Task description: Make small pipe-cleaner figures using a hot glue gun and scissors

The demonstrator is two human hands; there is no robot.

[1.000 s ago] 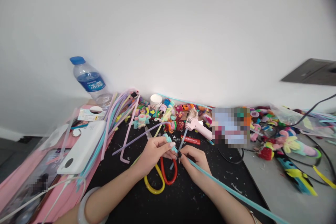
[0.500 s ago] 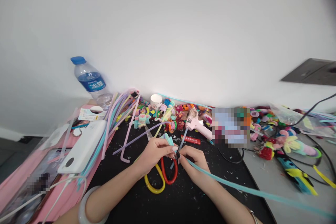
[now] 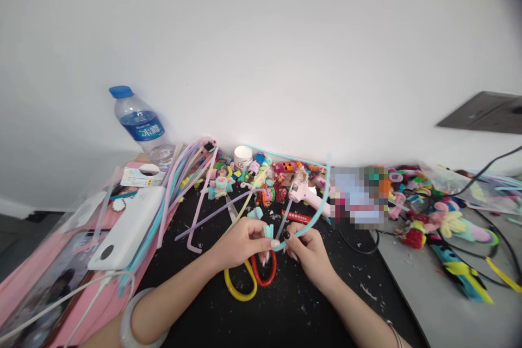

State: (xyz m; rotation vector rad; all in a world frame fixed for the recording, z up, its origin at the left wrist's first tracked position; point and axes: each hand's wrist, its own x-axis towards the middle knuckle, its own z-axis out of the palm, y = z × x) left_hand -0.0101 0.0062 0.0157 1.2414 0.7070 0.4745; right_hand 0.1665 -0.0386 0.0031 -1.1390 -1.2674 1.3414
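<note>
My left hand (image 3: pixel 247 242) is closed, pinching a light blue pipe cleaner (image 3: pixel 322 207) near one end, by a short folded fuzzy tuft (image 3: pixel 268 231). Close beside it, my right hand (image 3: pixel 312 255) has its thumb and fingers closed about the same strand, which bends up toward the wall. Scissors (image 3: pixel 243 298) with one yellow and one red handle lie under my hands, their blades partly hidden. A pink glue gun (image 3: pixel 305 194) rests just beyond, a clear glue stick (image 3: pixel 284 220) jutting from it toward my fingers.
Pipe cleaners (image 3: pixel 165 212) and a white power bank (image 3: pixel 126 228) lie left, near a tilted water bottle (image 3: pixel 141 122). Colourful fuzzy figures (image 3: pixel 281 187) line the wall behind a black mat (image 3: pixel 310 315). A black cable (image 3: pixel 361 252) loops at right.
The pipe cleaner's long free end has swung from the lower right, over my right forearm, to curve up toward the wall. My right hand has turned slightly and shifted right.
</note>
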